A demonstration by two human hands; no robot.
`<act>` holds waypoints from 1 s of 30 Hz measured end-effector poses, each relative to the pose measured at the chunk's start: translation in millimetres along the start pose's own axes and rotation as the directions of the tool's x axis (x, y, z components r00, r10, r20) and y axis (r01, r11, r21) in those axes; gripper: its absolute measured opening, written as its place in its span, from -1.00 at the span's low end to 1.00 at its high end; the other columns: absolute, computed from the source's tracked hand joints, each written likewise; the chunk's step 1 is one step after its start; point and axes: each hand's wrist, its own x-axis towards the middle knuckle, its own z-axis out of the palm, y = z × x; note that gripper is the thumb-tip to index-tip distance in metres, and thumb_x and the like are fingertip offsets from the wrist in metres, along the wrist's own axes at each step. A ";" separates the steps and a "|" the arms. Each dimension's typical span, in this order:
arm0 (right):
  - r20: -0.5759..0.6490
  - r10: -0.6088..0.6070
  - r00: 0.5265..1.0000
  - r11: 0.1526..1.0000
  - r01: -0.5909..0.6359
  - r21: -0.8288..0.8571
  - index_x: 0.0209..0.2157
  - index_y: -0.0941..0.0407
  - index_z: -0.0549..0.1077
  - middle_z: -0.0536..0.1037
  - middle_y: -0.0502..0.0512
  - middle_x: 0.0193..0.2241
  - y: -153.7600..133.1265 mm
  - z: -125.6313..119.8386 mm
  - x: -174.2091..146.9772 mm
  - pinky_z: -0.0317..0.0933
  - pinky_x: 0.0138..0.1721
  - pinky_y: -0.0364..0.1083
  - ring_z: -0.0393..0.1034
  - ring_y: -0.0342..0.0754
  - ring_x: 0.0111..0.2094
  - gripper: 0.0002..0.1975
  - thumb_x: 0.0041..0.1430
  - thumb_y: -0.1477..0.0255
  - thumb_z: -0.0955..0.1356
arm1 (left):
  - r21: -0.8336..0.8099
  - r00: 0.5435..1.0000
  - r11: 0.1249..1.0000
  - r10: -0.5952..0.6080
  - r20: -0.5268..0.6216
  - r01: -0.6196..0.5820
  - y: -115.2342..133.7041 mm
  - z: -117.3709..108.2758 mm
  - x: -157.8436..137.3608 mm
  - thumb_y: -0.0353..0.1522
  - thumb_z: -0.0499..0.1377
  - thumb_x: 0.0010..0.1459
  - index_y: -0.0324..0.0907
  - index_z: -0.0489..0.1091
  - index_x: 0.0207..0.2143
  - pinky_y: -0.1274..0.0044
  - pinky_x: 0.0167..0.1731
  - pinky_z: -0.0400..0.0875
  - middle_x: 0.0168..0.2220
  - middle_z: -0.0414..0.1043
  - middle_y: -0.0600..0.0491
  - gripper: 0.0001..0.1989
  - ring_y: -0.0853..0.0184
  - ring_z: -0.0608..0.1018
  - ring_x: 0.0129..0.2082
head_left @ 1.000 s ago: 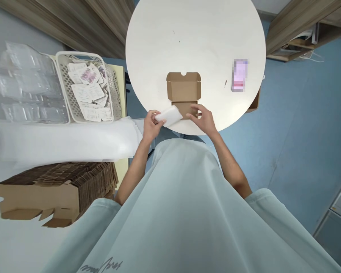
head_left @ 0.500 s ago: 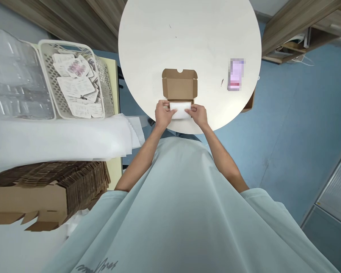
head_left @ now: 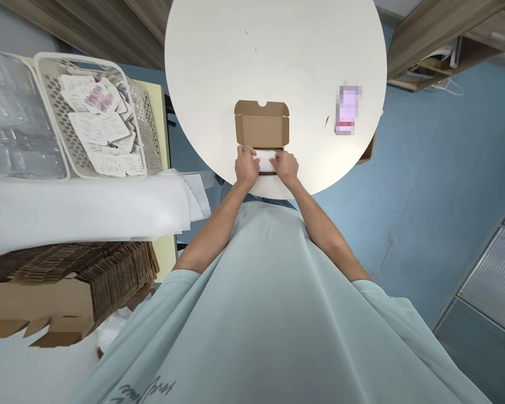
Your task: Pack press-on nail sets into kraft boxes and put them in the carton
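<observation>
A small brown cardboard box lies on the round white table near its front edge, lid folded back away from me. Inside its tray sits a white wrapped packet, partly covered by my hands. My left hand is closed at the packet's left end, with the thumb on its face. At the right end my right hand is closed in the same way, fingers bent over the packet and the box side. Some fingertips are hidden.
A pixelated purple item lies on the round table at the right. To the left stand a white basket of paper cards, clear plastic containers, white sheets and a stack of folded cardboard boxes.
The white packet has gone down into the box tray, whose front edge now shows. Both hands have moved closer together over it. The view has shifted slightly.
</observation>
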 end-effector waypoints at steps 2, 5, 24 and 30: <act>0.023 0.001 1.000 0.999 0.000 -0.039 -0.19 0.05 0.63 0.73 0.30 -0.07 -3.0 -0.7 -0.3 0.51 0.05 0.17 0.63 0.29 0.00 -0.79 0.58 0.31 0.39 | 0.027 1.000 1.000 -0.011 0.021 0.011 2.1 0.0 0.0 -0.55 0.31 0.34 -0.04 0.45 0.00 0.19 0.14 0.57 0.13 0.44 -0.10 -0.71 0.00 0.67 0.08; 0.051 -0.006 0.999 0.996 0.010 -0.090 -0.07 0.07 0.65 0.73 0.33 -0.02 -7.3 -1.6 -0.6 0.51 0.06 0.16 0.63 0.29 0.04 -0.77 0.61 0.34 0.34 | 0.092 0.998 0.996 -0.025 0.066 0.019 7.2 -2.1 -0.3 -0.50 0.29 0.39 -0.05 0.48 0.11 0.19 0.12 0.58 0.17 0.46 -0.13 -0.70 0.00 0.69 0.07; -0.290 -0.193 0.938 0.896 0.289 0.337 0.44 0.04 0.40 0.64 0.38 0.24 40.5 -59.3 36.0 0.48 0.33 0.38 0.60 0.30 0.26 -0.20 0.58 -0.28 0.17 | -0.357 0.978 0.928 0.037 -0.207 -0.111 -19.2 -67.2 68.1 0.00 0.48 0.36 0.03 0.37 0.37 0.17 0.48 0.45 0.29 0.51 -0.15 -0.33 0.00 0.59 0.36; -0.182 -0.178 0.967 0.851 0.244 0.466 0.50 0.12 0.36 0.60 0.46 0.34 24.5 -55.9 76.0 0.47 0.38 0.40 0.62 0.33 0.27 -0.05 0.46 -0.34 0.31 | -0.461 0.998 0.885 0.061 -0.004 -0.056 -16.2 -57.4 94.8 0.04 0.48 0.36 -0.06 0.21 0.55 0.05 0.49 0.39 0.40 0.50 -0.26 -0.09 -0.03 0.61 0.38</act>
